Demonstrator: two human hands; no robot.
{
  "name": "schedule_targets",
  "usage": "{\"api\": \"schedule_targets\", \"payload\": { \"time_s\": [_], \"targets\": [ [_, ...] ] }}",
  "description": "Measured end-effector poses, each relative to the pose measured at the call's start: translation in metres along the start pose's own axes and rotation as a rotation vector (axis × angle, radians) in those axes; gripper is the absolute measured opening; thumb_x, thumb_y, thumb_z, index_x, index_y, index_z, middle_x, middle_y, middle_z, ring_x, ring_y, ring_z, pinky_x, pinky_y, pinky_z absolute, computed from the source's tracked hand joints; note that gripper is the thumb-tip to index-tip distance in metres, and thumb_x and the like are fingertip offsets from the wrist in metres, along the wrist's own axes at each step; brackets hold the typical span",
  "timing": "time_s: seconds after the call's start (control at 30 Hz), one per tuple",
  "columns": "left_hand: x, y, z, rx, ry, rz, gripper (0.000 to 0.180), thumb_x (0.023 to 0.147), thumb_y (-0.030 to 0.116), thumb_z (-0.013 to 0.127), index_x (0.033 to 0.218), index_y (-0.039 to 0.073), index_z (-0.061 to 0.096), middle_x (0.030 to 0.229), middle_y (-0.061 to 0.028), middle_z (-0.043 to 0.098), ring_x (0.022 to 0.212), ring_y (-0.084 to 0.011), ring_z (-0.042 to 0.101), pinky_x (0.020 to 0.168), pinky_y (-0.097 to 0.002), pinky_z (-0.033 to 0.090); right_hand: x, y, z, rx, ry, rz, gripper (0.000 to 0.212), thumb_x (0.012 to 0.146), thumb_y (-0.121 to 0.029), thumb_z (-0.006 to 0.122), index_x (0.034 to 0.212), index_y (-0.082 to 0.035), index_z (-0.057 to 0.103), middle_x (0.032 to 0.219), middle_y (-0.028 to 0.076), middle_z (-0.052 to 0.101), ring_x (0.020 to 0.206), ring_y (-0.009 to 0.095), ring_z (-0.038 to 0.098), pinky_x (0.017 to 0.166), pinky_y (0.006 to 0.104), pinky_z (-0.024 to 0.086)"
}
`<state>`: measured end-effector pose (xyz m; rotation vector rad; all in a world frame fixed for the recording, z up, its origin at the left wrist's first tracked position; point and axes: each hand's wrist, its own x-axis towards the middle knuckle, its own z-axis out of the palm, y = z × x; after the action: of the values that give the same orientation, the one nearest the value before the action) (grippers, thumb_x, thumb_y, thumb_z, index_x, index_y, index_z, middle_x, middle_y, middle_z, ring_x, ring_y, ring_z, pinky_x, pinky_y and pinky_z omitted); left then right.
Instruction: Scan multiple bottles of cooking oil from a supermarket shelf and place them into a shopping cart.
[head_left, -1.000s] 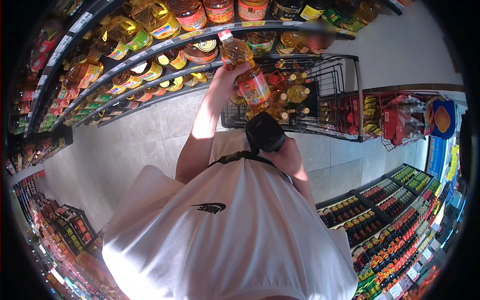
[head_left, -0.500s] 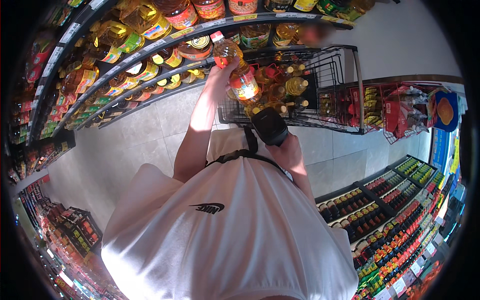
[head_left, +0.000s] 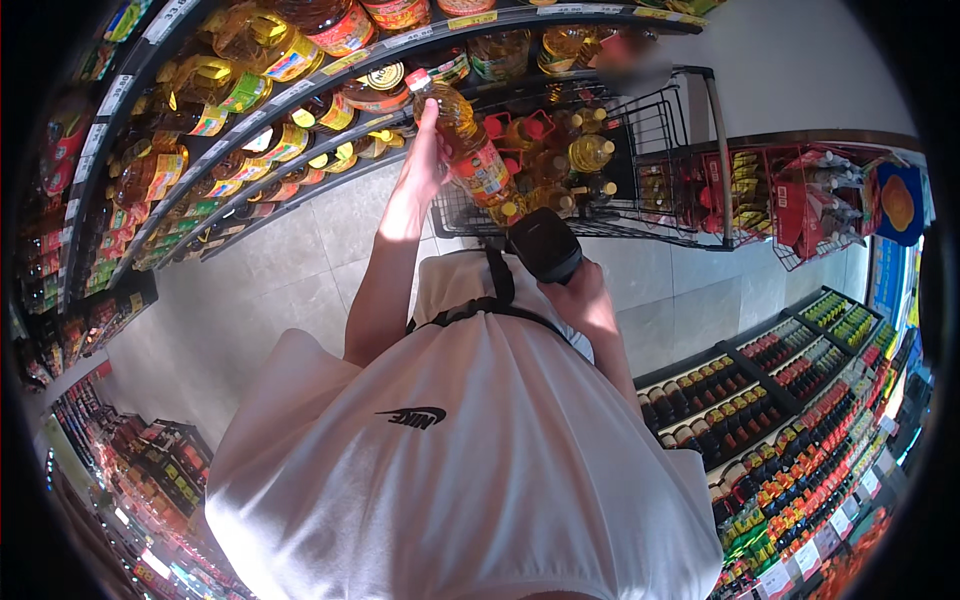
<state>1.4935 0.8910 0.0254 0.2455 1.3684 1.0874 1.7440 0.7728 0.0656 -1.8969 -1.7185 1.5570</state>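
My left hand [head_left: 428,150] is closed round a bottle of cooking oil [head_left: 462,140] with a white and red cap and a red label. The bottle leans, its cap toward the shelf and its base over the cart's near left part. In my right hand [head_left: 583,295] is a black handheld scanner [head_left: 543,246], gripped by its lower end, its wide head turned toward the cart. The black wire shopping cart [head_left: 655,240] stands just ahead of me. Inside it are several oil bottles [head_left: 590,152] with yellow caps and some with red handles.
A curved-looking shelf [head_left: 330,72] with rows of large oil bottles runs along the left and front. Right of the cart hang red wire baskets [head_left: 800,190] with packaged goods. Another rack [head_left: 720,395] of dark bottles stands at the lower right. Grey tiles [head_left: 300,250] cover the floor.
My left hand and the oil bottle have shifted slightly left, with the thumb now stretched along the bottle. The scanner has moved a little right. The view has shifted slightly.
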Motion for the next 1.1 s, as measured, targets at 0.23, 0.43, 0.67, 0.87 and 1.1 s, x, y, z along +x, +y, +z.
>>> {"api": "schedule_targets", "payload": {
  "time_s": [0.23,0.43,0.67,0.87,1.1],
  "targets": [
    [0.072,-0.060,-0.053,0.126,-0.045,-0.027,0.080,0.089,0.080,0.030,0.093,0.010,0.069,0.070,0.0011,0.057,0.072,-0.0124,0.053,0.069,-0.0314,0.039,-0.003,0.027,-0.008,0.116,0.117,0.098,0.030,0.072,-0.018,0.070,0.093,0.003,0.064,0.079,0.019,0.068,0.077,0.027,0.067,0.073,0.0384,0.052],
    [0.116,-0.115,-0.074,0.784,-0.031,-0.030,0.087,0.090,0.076,0.037,0.088,-0.003,0.074,0.078,-0.0135,0.070,0.082,-0.0184,0.064,0.073,-0.0358,0.047,-0.016,0.056,-0.012,0.156,0.253,0.167,0.023,0.074,-0.015,0.070,0.088,0.003,0.063,0.070,0.014,0.064,0.066,0.015,0.057,0.066,0.0346,0.050],
    [0.084,-0.142,-0.076,0.747,0.028,-0.063,0.077,0.093,0.069,0.039,0.095,0.000,0.072,0.080,-0.0163,0.069,0.081,-0.0286,0.066,0.076,-0.0414,0.048,-0.035,0.070,-0.007,0.238,0.303,0.377,0.020,0.077,-0.017,0.071,0.085,0.001,0.065,0.065,0.012,0.062,0.062,0.014,0.055,0.063,0.0347,0.049],
    [0.108,-0.207,-0.120,0.923,0.017,0.137,0.075,0.095,0.066,0.038,0.090,-0.003,0.066,0.081,-0.0235,0.067,0.078,-0.0375,0.066,0.070,-0.0473,0.046,-0.032,0.072,0.005,0.178,0.332,0.267,0.024,0.077,-0.019,0.072,0.089,0.002,0.068,0.070,0.015,0.066,0.066,0.018,0.063,0.065,0.0370,0.050],
    [0.176,-0.301,-0.153,0.953,-0.080,0.298,0.061,0.093,0.057,0.048,0.093,0.000,0.069,0.070,-0.0185,0.067,0.072,-0.0352,0.068,0.069,-0.0451,0.051,-0.042,0.084,0.000,0.130,0.382,0.299,0.025,0.077,-0.023,0.069,0.074,0.002,0.065,0.057,0.004,0.056,0.056,0.009,0.052,0.053,0.0324,0.045]
  ]
}}
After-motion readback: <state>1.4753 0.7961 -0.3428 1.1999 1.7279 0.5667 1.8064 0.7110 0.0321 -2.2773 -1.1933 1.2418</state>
